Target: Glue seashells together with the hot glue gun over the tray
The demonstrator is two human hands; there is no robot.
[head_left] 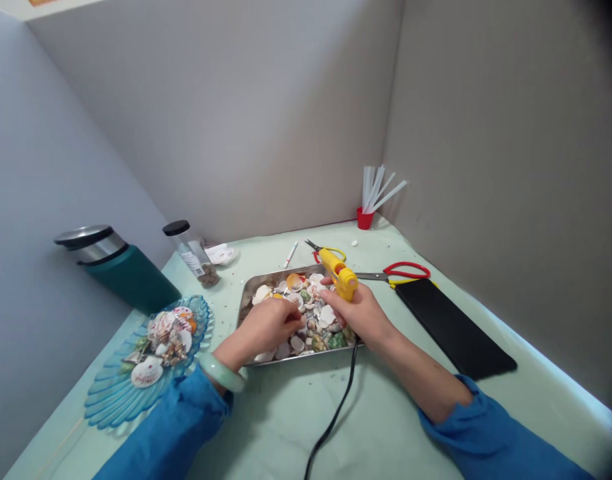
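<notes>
A metal tray (247,293) full of small seashells (313,313) lies in front of me. My left hand (266,327), with a pale green bangle on the wrist, reaches into the tray, its fingers pinched together among the shells; what they hold is too small to make out. My right hand (359,312) grips a yellow glue gun (339,272) over the tray's right side, nozzle pointing away from me. The gun's black cord (336,413) trails toward me across the table.
A blue shell-shaped glass dish (111,393) with glued shells sits at the left. Behind it stand a teal flask (121,267) and a black-capped jar (191,253). Red scissors (401,272), a black pad (453,327) and a red cup of glue sticks (366,217) are at the right.
</notes>
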